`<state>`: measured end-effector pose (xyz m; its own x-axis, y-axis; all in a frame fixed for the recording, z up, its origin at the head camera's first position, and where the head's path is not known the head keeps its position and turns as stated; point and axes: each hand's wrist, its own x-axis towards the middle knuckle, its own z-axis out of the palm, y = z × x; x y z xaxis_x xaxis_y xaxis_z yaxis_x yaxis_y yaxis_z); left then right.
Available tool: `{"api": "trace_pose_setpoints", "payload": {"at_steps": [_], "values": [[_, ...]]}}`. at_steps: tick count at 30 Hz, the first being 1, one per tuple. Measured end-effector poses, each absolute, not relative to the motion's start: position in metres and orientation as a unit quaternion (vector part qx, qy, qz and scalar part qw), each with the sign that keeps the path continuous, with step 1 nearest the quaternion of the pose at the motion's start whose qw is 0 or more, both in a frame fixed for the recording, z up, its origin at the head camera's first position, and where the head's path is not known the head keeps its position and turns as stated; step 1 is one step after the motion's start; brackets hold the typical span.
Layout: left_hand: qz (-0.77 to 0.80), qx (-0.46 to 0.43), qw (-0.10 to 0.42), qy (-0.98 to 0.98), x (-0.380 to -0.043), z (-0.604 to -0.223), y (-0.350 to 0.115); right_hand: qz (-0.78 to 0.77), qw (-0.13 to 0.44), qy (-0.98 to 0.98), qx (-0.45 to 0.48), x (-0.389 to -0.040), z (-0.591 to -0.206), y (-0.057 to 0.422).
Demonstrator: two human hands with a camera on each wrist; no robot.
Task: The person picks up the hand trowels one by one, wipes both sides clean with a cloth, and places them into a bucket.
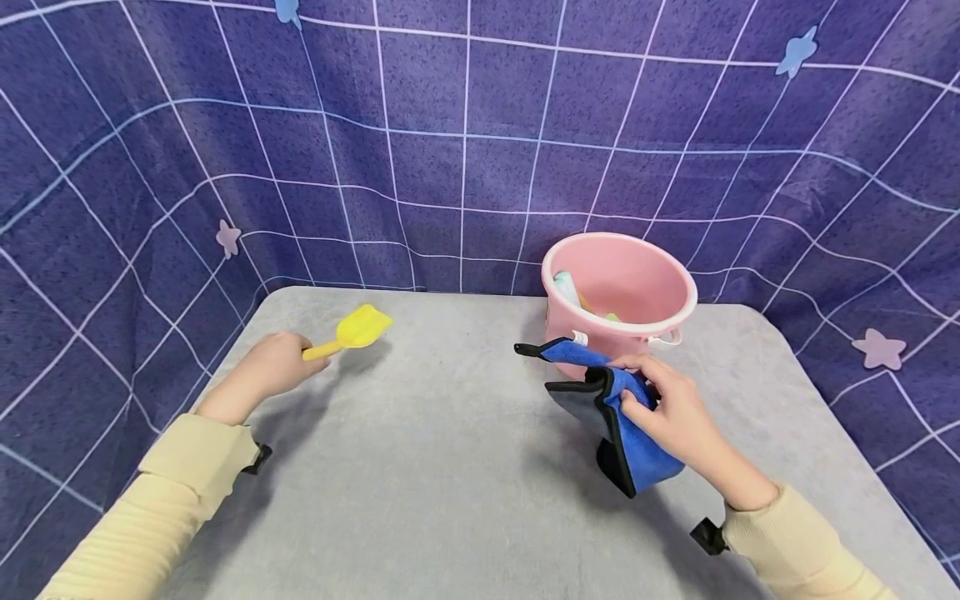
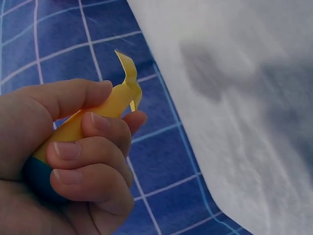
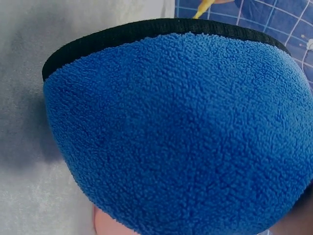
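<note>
My left hand grips a small yellow toy shovel by its handle, held over the left part of the table with the scoop pointing right. In the left wrist view the fingers curl round the yellow handle, which has a dark teal end. On the other side, my right hand pinches a blue cloth with black edging and a grey reverse side. Folded and drooping, the cloth hangs in front of the pink bucket. Its fuzzy blue face fills most of the right wrist view, hiding the fingers.
A pink bucket stands at the back right of the grey-covered table. Inside it lie a pale blue-white item and some yellow-green pieces. Purple-blue gridded curtain with star shapes hangs behind and along both sides.
</note>
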<state>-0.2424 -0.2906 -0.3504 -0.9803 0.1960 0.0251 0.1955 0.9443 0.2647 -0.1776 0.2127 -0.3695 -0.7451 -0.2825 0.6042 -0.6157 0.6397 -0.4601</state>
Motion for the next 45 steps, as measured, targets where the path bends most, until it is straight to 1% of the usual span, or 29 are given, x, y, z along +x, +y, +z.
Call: {"api": "trace_pose_setpoints", "payload": {"at_steps": [11, 18, 24, 30, 45], "values": [[0.123, 0.144, -0.022, 0.982, -0.233, -0.33, -0.27, 0.344, 0.26, -0.866, 0.252, -0.176, -0.365, 0.212], [0.114, 0.165, -0.031, 0.979, -0.225, -0.318, -0.256, 0.342, 0.278, -0.862, 0.251, -0.176, -0.352, 0.207], [0.116, 0.179, -0.038, 0.976, -0.218, -0.308, -0.242, 0.33, 0.295, -0.866, 0.231, -0.177, -0.34, 0.196], [0.119, 0.198, -0.043, 0.972, -0.211, -0.303, -0.227, 0.328, 0.297, -0.87, 0.215, -0.178, -0.332, 0.186], [0.126, 0.238, -0.031, 0.963, -0.191, -0.29, -0.192, 0.335, 0.297, -0.858, 0.253, -0.179, -0.318, 0.175]]}}
